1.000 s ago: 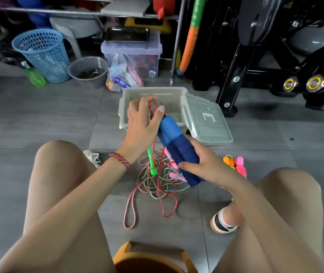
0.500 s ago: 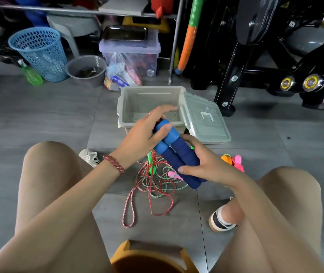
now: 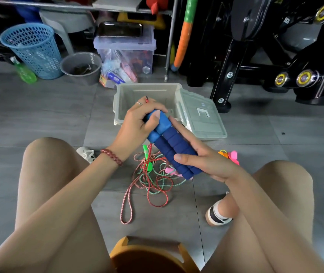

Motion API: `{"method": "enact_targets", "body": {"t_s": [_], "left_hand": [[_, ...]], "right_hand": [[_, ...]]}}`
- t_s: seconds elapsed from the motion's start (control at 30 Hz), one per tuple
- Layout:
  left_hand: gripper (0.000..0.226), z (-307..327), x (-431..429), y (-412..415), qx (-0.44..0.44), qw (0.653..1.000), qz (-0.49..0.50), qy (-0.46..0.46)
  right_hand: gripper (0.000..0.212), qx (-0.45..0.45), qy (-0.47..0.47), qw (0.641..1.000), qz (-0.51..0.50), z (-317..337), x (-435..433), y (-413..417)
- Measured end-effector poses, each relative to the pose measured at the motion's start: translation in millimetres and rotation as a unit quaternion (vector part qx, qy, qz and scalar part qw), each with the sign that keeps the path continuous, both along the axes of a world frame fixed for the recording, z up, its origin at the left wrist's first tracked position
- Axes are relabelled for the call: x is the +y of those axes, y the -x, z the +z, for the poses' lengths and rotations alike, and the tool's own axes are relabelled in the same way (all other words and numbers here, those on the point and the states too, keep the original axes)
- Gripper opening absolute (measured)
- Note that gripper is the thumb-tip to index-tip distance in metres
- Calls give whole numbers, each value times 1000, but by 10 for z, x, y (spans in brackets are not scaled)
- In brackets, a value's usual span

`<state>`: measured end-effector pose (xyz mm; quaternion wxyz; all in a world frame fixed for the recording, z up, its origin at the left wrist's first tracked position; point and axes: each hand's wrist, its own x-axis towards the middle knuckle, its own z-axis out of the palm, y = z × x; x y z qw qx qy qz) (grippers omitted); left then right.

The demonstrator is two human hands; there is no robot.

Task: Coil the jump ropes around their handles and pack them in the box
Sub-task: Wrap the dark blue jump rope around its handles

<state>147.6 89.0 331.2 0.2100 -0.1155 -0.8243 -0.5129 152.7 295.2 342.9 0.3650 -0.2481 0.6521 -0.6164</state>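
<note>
**A:** Location of the blue handles [image 3: 175, 146]?

**B:** Both lie side by side, held in the air over the floor [image 3: 39, 119], just before the near edge of the open box [image 3: 125, 99].

**A:** Left hand?

**B:** The left hand [image 3: 137, 123] grips the lighter upper ends. Its fingers are curled together round them and the thumb is pressed flat on top. A bit of red rope [image 3: 147, 99] sticks up between the fingers.

**A:** Right hand?

**B:** The right hand [image 3: 206, 162] holds the darker lower grips, thumb laid across them and forefinger straight along the side.

**A:** Remaining items?

**B:** Tangled ropes [image 3: 153, 180] lie on the floor below the handles, with a green handle [image 3: 147, 156] among them. The lid [image 3: 202, 119] rests against the box's right edge.
</note>
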Motion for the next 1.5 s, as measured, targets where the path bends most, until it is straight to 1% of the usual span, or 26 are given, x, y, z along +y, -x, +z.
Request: {"method": "enact_targets", "body": {"t_s": [0.13, 0.2, 0.23, 0.33, 0.43, 0.47, 0.53, 0.6, 0.67, 0.7, 0.77, 0.8, 0.83, 0.87, 0.9, 0.93, 0.97, 1.0, 1.03, 1.13, 1.2, 1.23, 1.27, 1.33, 1.4, 1.5], "left_hand": [[23, 11, 35, -8, 5, 1000, -4, 10], [24, -5, 52, -23, 0, 1000, -8, 15], [25, -14, 60, -31, -3, 1000, -7, 18], [24, -18, 74, -33, -2, 1000, 1, 23], [21, -18, 81, -16, 1, 1000, -1, 20], [21, -28, 82, -7, -5, 1000, -13, -2], [25, -39, 81, 28, -46, 992, -44, -108], [34, -18, 62, 116, -110, 972, -24, -209], [42, -41, 29, 187, -162, 953, -22, -254], [43, -71, 42, 179, -187, 950, -39, -246], [35, -132, 149, 87, -228, 951, -72, -198], [30, -164, 226, 19, -235, 954, -77, -169], [26, -184, 302, -42, -229, 965, -69, -111], [23, -219, 349, -82, -211, 976, -58, -13], [21, -235, 394, -117, -181, 975, -45, 119], [21, -247, 407, -137, -135, 960, -21, 243], [24, -236, 394, -148, -76, 942, 2, 328], [28, -218, 365, -152, -19, 927, 11, 374], [32, -198, 330, -153, 15, 916, 1, 401], [33, -126, 203, -126, 57, 901, -22, 430], [17, -47, 130, -136, 65, 903, -44, 422], [15, -25, 99, -138, 51, 911, -55, 406], [23, -4, 78, -148, 32, 917, -67, 391], [31, 7, 39, -159, 16, 921, -91, 379], [24, 36, -3, -166, 10, 927, -112, 358], [8, 71, -66, -154, -58, 941, -144, 301]], "right_hand": [[67, -73, 16, 997, -2, 19, 123, 54], [65, -90, 17, 996, 6, 11, 135, 54], [66, -79, 10, 997, 7, 4, 128, 52], [73, 15, -27, 999, 8, 14, 83, 44], [80, 78, -59, 995, -11, 18, 58, 53], [82, 89, -64, 994, -17, 14, 62, 58], [83, 78, -49, 995, -26, 15, 79, 74], [82, 36, 14, 998, -49, 14, 102, 102], [84, -1, 87, 993, -77, 4, 143, 166], [85, -17, 123, 988, -88, 19, 158, 189], [85, -52, 173, 975, -126, 41, 183, 217], [83, -57, 181, 970, -152, 48, 190, 223], [82, -38, 174, 967, -183, 42, 192, 227], [81, 16, 143, 966, -215, 23, 194, 231], [80, 100, 88, 962, -238, 4, 191, 234], [81, 210, 12, 947, -244, -25, 182, 243], [82, 311, -59, 921, -227, -78, 164, 249], [85, 377, -120, 896, -202, -134, 141, 247], [90, 402, -175, 882, -173, -157, 108, 227], [93, 440, -290, 845, -87, -217, 29, 160], [82, 439, -311, 841, -58, -231, 31, 145], [76, 430, -311, 846, -48, -226, 48, 150], [72, 419, -312, 852, -38, -227, 72, 156], [74, 407, -330, 852, -6, -244, 117, 149], [75, 402, -355, 843, 29, -244, 135, 118], [75, 388, -382, 835, 82, -268, 109, 68]]}}
